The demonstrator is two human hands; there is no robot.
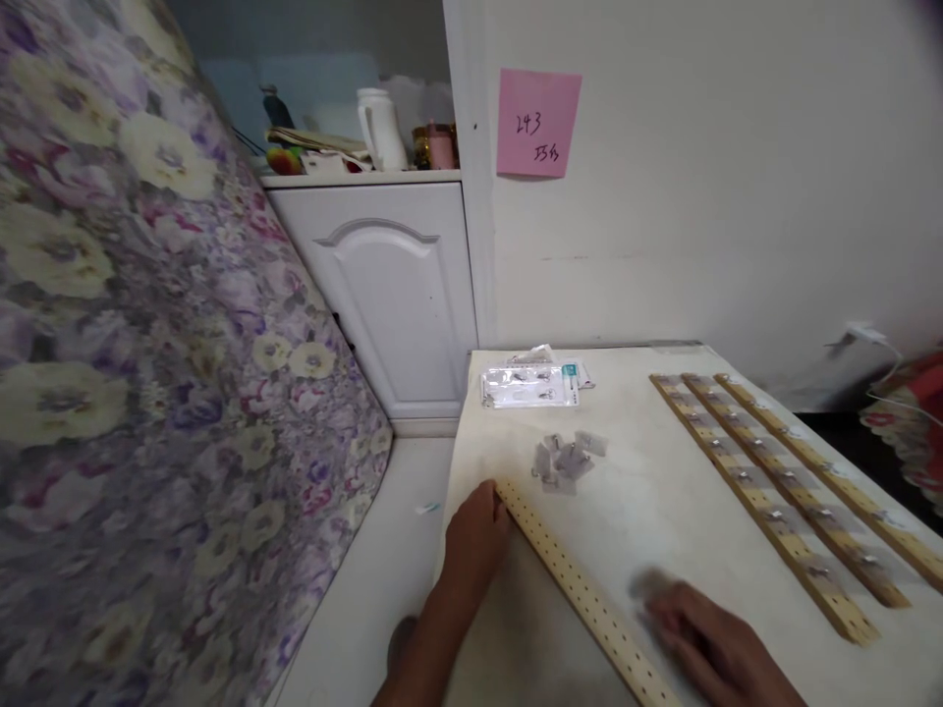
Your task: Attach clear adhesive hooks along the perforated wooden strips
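A long, narrow wooden strip (582, 599) with rows of small holes lies slanting across the table. My left hand (477, 525) is closed on the far end of this strip. My right hand (699, 628), smeared by motion, is just right of the strip's near part. A small greyish see-through square (651, 586) sticks out from its fingertips, too blurred to make out fully. Ahead of both hands, a loose pile of clear squares with small metal bits (566, 462) rests on the table.
Three wooden strips (766, 501) bearing clear squares with metal bits lie along the table's right side. Flat clear packages (530, 385) are at the back edge. A flowered curtain (169, 373) hangs left, beside a white cabinet (390, 295). A pink note (537, 123) is on the wall.
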